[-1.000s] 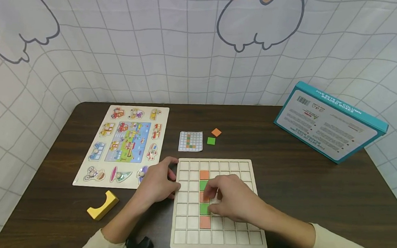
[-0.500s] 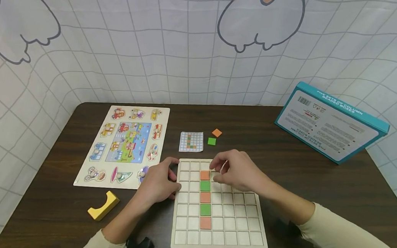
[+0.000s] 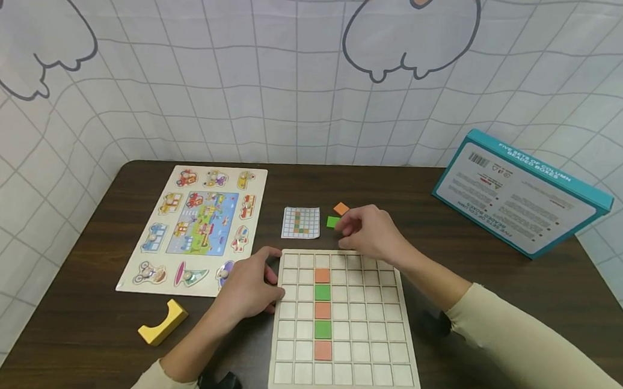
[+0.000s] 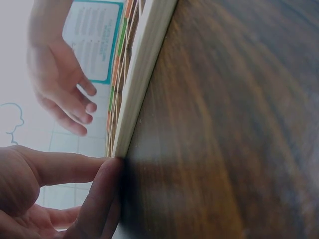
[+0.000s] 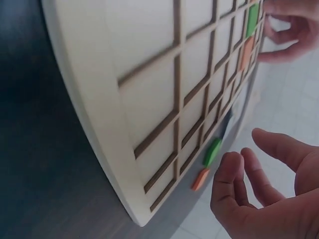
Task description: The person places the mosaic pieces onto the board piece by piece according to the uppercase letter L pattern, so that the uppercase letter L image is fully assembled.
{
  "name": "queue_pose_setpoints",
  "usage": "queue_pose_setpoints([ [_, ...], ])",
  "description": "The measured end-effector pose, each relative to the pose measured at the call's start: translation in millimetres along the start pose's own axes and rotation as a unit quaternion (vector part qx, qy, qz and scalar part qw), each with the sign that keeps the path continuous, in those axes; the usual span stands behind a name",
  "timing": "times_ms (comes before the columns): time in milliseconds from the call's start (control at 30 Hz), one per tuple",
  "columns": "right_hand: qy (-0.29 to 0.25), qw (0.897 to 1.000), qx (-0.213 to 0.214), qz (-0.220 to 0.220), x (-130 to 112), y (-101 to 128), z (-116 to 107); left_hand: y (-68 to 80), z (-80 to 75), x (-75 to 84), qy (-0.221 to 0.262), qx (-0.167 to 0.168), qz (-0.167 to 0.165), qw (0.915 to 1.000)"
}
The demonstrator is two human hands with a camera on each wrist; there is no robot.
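Note:
A wooden grid board [image 3: 366, 343] lies on the dark table, with one column of tiles [image 3: 322, 311] alternating orange and green. My left hand [image 3: 251, 287] rests against the board's left edge, its straight fingers [image 4: 94, 184] touching the rim [image 4: 144, 74]. My right hand [image 3: 365, 231] hovers beyond the board's far edge with relaxed, empty fingers [image 5: 234, 174]. It is just right of a loose green tile [image 3: 333, 222] and an orange tile [image 3: 341, 208]. Both tiles also show in the right wrist view, green tile [image 5: 213, 152] and orange tile [image 5: 201, 179].
A small pattern card [image 3: 301, 223] lies left of the loose tiles. A picture puzzle board [image 3: 201, 223] sits at the left and a yellow arched block [image 3: 163, 323] near the front left. A teal box [image 3: 523, 191] leans at the back right.
My right hand has left the column of tiles on the board and moved away from me, past the far edge, up to the loose green tile. The left hand has stayed put.

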State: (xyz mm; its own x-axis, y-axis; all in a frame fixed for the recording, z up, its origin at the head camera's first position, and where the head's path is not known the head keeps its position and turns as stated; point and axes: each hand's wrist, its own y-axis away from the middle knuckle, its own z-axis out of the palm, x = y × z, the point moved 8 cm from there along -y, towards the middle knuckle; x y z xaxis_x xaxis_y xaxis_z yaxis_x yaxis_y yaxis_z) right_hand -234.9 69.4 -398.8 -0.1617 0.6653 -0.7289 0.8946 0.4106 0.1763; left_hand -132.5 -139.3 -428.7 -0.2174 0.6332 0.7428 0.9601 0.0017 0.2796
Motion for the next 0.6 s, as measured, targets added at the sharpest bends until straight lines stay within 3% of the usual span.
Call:
queue_pose_setpoints([
  [600,0.016,0.999,0.023,0.041,17.3,-48.2,-0.7,-0.6,0.2,-1.9,0.014,0.0,-0.005,0.9999],
])
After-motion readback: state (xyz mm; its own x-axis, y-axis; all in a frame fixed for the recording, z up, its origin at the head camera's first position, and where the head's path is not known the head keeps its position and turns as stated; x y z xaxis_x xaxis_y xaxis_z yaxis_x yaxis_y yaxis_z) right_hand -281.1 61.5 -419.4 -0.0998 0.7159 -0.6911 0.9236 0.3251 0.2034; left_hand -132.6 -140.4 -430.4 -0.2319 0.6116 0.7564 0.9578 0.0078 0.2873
